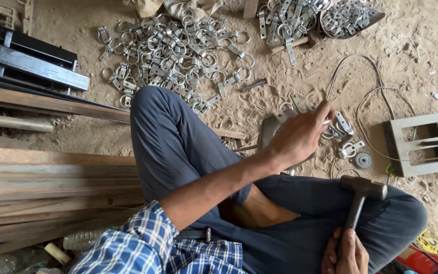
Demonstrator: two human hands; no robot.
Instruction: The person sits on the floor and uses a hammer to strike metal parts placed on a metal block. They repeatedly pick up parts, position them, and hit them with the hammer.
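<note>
Left hand [300, 134] pinching a clamp [329, 122] over the metal block [270, 129] on sandy floor, right hand [345, 253] closed around hammer [359, 198] handle above the knee, clamp pile [173, 56] well apart, open sand between.

The person wears a short-sleeved shirt [143, 243] in a blue and white check with thin dark lines, the sleeve ending above the elbow. The trousers [178, 142] are plain dark slate blue, loose and creased at the knees. Both forearms are bare, and so are the left hand [300, 134] and right hand [345, 253].
</note>
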